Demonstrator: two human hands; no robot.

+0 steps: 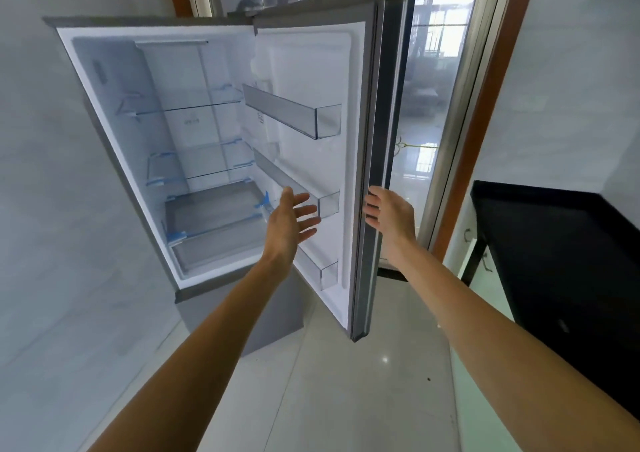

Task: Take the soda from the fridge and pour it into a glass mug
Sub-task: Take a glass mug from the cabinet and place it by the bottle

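Two bare arms stretch out toward a tall grey fridge [114,112] with a white lining, which stands against a pale grey wall [41,209]. Its upper grey door [367,139] is swung wide to the right. The left hand [289,221] hangs in the air in front of the door's inner side, palm turned inward, fingers spread and nearly straight, holding nothing. It is just short of the middle clear plastic door bin [329,203] and I cannot tell whether a fingertip touches it. The right hand [389,216] is on the door's free edge at about the same height, its fingers bent over that edge and gripping it; the thumb is hidden.

Another clear door bin [294,112] sits higher on the door and a third [325,273] lower down. Inside the cabinet are two clear glass shelves [194,106], one above the other, and below them a clear plastic drawer [214,209] with strips of blue tape at its corners. The soda is nowhere to be seen from here, so I cannot say where it is.

Behind the door is a glass sliding door [443,87] in a metal frame. To the right is a glossy black countertop [554,243], and shiny pale floor tiles [346,382] lie underfoot.
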